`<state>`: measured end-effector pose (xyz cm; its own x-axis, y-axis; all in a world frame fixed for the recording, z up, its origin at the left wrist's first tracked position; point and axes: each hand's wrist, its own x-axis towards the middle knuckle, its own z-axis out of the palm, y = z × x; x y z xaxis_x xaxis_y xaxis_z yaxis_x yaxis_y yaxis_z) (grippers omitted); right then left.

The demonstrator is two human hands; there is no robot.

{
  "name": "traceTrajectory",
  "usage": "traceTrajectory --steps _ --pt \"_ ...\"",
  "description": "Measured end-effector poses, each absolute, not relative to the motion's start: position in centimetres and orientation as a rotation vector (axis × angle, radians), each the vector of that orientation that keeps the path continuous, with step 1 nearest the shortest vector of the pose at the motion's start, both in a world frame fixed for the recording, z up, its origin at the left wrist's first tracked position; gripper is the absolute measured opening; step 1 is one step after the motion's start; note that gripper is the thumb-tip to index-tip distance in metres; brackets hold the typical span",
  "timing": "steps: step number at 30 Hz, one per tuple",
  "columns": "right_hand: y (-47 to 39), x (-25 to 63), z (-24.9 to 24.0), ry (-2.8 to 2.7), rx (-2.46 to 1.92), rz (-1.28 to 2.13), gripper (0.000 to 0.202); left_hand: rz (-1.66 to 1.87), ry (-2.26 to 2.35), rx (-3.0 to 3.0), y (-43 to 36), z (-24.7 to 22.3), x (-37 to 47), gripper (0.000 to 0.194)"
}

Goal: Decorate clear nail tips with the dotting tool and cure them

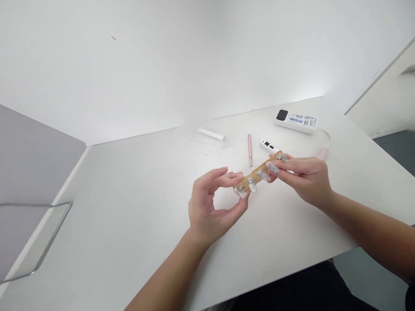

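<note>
A narrow tan strip (256, 172) is held tilted above the white table, its right end higher in view. Several shiny, clear nail tips (252, 185) stand along it on small metallic mounts. My left hand (214, 203) pinches the lower left end between thumb and fingers. My right hand (303, 177) has its fingers closed at the upper right part of the strip, by the nail tips there. A pink pen-like tool (249, 150) lies just beyond the strip. Partly behind the strip's right end is a white handheld device (269, 146) with dark buttons.
A white tube (211, 134) lies toward the back of the table (129, 194). At the back right sits a white box-like device (296, 121) with a dark square and a cable. A pale pink object (323, 153) is behind my right hand. A clear-edged panel (42, 242) stands at far left.
</note>
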<state>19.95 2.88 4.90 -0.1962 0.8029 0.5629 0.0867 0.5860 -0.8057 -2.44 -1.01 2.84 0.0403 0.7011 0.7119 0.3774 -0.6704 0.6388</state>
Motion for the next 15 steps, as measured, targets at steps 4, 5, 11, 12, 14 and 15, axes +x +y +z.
traceTrajectory --steps 4,5,11,12,14,15 --pt "2.8 20.0 5.0 -1.733 -0.705 0.635 0.037 1.664 1.143 2.01 -1.1 2.9 -2.3 0.052" --pt "2.8 20.1 5.0 -1.758 -0.71 0.607 0.036 1.66 1.164 1.986 -1.1 2.9 -2.3 0.051" --pt "2.5 20.2 5.2 -1.756 -0.739 0.596 0.032 1.602 1.29 1.87 -0.6 2.8 -2.8 0.047" --pt "2.5 20.2 5.2 -1.741 -0.745 0.594 0.033 1.598 1.312 1.852 -0.5 2.7 -3.0 0.047" --pt "2.5 20.1 5.4 -1.723 -0.778 0.574 0.032 1.565 1.379 1.807 -0.1 2.5 -3.3 0.049" --pt "2.5 20.0 5.4 -1.715 -0.807 0.565 0.031 1.531 1.423 1.786 0.0 2.3 -3.5 0.05"
